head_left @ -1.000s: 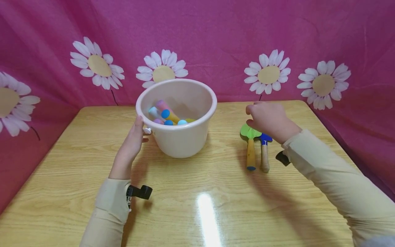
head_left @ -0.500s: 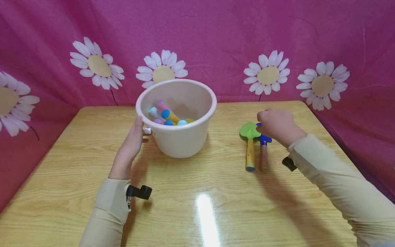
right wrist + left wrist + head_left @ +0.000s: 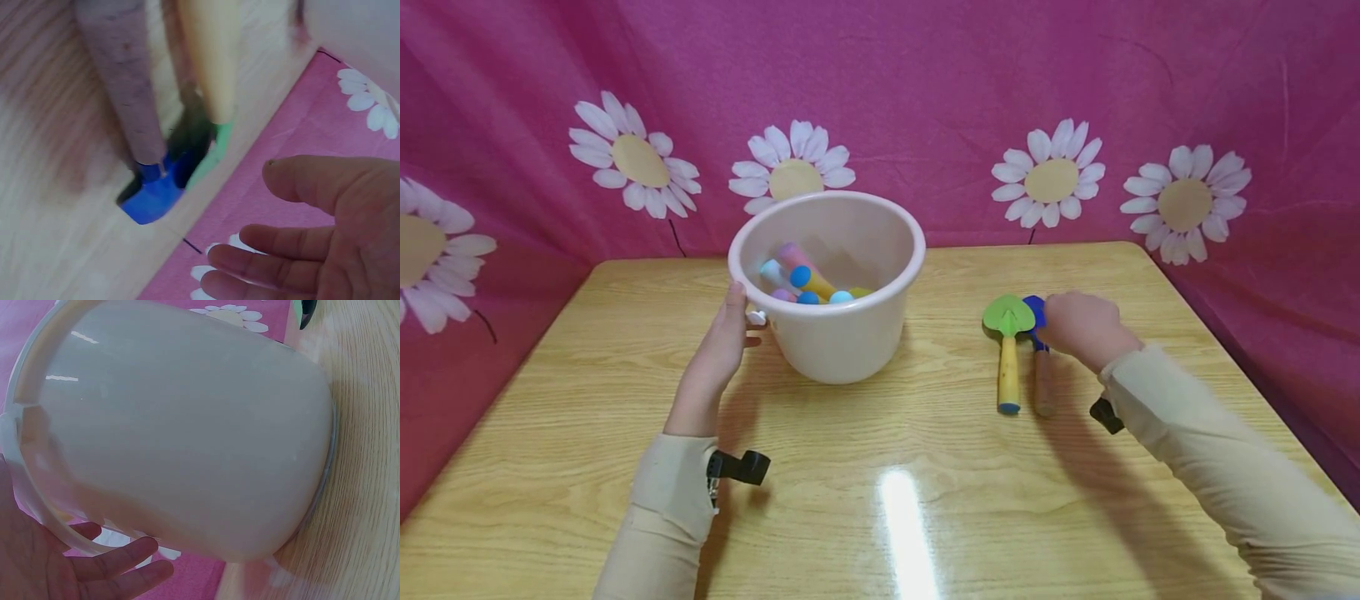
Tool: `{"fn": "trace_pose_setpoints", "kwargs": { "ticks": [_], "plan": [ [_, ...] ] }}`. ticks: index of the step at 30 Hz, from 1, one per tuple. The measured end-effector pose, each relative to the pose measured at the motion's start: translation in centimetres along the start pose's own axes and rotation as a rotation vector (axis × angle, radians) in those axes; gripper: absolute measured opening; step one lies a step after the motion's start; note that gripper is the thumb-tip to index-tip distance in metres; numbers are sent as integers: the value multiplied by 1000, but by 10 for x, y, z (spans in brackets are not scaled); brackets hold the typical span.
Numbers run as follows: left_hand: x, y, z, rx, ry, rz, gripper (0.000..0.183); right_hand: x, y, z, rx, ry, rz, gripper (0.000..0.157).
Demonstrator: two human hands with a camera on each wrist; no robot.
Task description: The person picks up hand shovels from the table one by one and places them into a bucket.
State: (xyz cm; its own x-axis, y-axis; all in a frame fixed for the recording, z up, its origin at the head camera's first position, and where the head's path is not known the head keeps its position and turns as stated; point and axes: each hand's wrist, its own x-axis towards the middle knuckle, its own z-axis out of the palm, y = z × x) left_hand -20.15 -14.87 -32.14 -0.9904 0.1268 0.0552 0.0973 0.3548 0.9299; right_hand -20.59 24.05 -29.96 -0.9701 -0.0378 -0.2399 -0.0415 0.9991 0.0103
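A pale pink bucket (image 3: 842, 342) stands upright at centre-left. In it lie several colourful pieces with rounded ends (image 3: 811, 283), partly hidden by the near wall. My left hand (image 3: 718, 354) rests its thumb at the rim; in the left wrist view the fingers (image 3: 125, 559) extend, fairly straight, beside the white handle (image 3: 47, 512). On the right, a green hand trowel (image 3: 1009, 317) with a yellow handle lies beside a blue-headed, wooden-handled garden tool (image 3: 1042, 379). My right hand (image 3: 1082, 327) is over the blue head, partly hiding it. The right wrist view shows its fingers (image 3: 262, 265) loosely bent, apart from both tools.
Light wood covers the tabletop (image 3: 820, 500), with a bright reflection near its front. A magenta cloth (image 3: 917, 117) with white daisies hangs behind and at the sides. Black wrist mounts (image 3: 741, 467) project from both sleeves.
My right hand has moved rightward and down from above the trowel to the blue tool's head, uncovering the green blade. My left hand and the bucket have hardly moved.
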Motion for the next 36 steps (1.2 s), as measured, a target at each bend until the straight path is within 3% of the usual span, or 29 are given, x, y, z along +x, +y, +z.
{"fn": "trace_pose_setpoints", "kwargs": {
  "ticks": [12,20,25,36],
  "plan": [
    [1,-4,0,-13,5,16,66,1,6,27,76,-41,10,13],
    [2,-3,0,-31,13,32,65,5,7,39,3,-68,-7,31],
    [3,-4,1,-43,15,35,63,7,10,44,-9,-124,5,30],
    [2,-5,-1,-14,8,39,64,9,11,46,78,-129,40,25]
  ]
}}
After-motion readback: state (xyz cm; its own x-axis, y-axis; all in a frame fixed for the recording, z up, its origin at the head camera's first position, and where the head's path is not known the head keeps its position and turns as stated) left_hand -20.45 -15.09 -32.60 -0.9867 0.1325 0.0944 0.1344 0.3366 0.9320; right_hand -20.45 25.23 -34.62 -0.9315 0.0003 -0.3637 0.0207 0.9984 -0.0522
